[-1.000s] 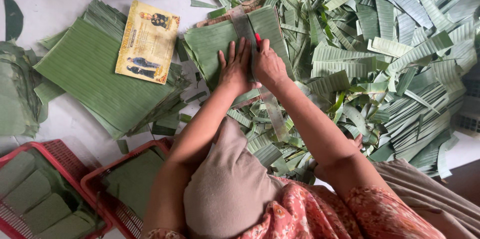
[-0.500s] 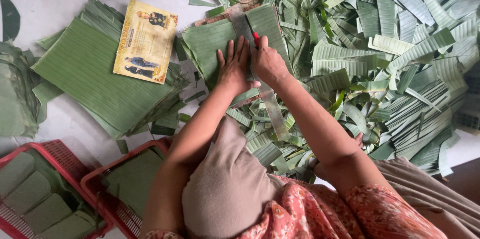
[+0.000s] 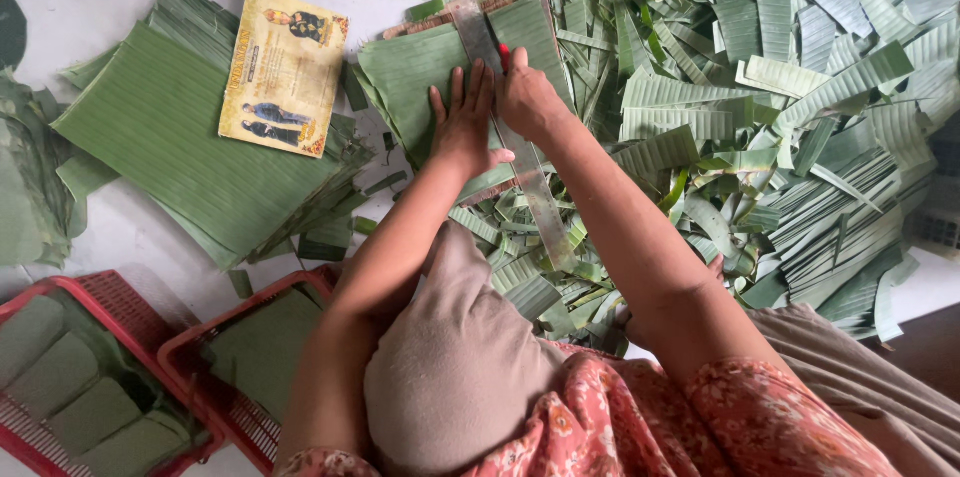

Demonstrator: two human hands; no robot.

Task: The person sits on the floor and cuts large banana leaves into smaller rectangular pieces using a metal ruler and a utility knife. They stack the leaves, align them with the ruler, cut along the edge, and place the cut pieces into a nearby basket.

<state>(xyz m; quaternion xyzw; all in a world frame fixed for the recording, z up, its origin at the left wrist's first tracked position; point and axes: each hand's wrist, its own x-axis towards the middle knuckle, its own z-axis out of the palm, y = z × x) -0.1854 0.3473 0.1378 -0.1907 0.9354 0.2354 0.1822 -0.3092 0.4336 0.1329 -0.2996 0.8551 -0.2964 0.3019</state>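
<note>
My left hand [image 3: 462,122] lies flat, fingers spread, on a stack of cut banana leaves [image 3: 405,77] and presses against a long metal ruler [image 3: 537,197] laid across it. My right hand [image 3: 528,102] sits just right of the ruler, closed on a red-handled cutter [image 3: 504,55] whose tip shows above the knuckles. The blade is hidden under the hand. Both forearms reach over my bent knee.
A large heap of leaf strips [image 3: 800,87] fills the right side. A bigger stack of trimmed leaves [image 3: 150,137] lies at left with a yellow printed card [image 3: 283,69] on it. Two red baskets [image 3: 60,289] [image 3: 215,332] holding folded leaves stand at bottom left.
My right hand has slid a little farther away along the ruler's edge. The left hand stays pressed on the leaves and ruler.
</note>
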